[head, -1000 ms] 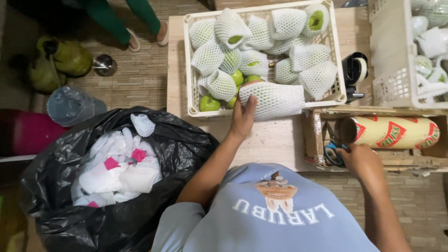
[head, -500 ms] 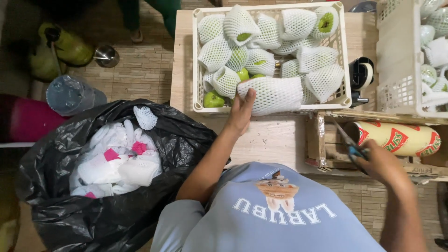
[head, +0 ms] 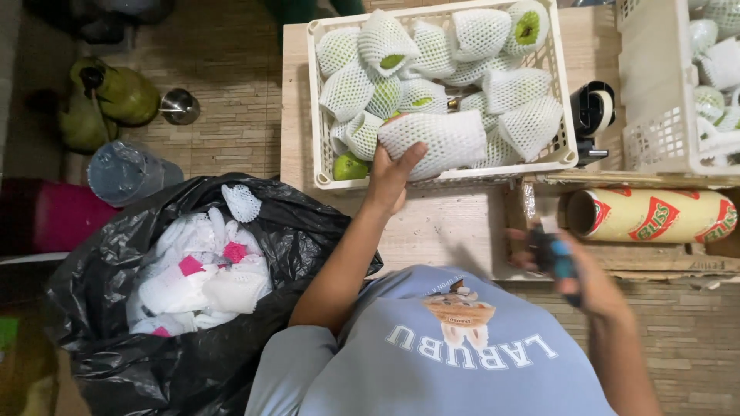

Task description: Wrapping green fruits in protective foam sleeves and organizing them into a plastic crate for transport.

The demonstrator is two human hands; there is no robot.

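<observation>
My left hand has its fingers curled around a foam-netted fruit at the near rim of the white crate, forearm stretched forward. My right hand, blurred, grips a dark blue-handled tool beside the film roll.

Bare bench strip between crate front and torso: open passage. Crate packed with netted fruit at 12 o'clock, little slack. At 2 o'clock, tape dispenser fills the gap before second crate. Film roll blocks 3 o'clock. Black bag crowds 9 o'clock.
</observation>
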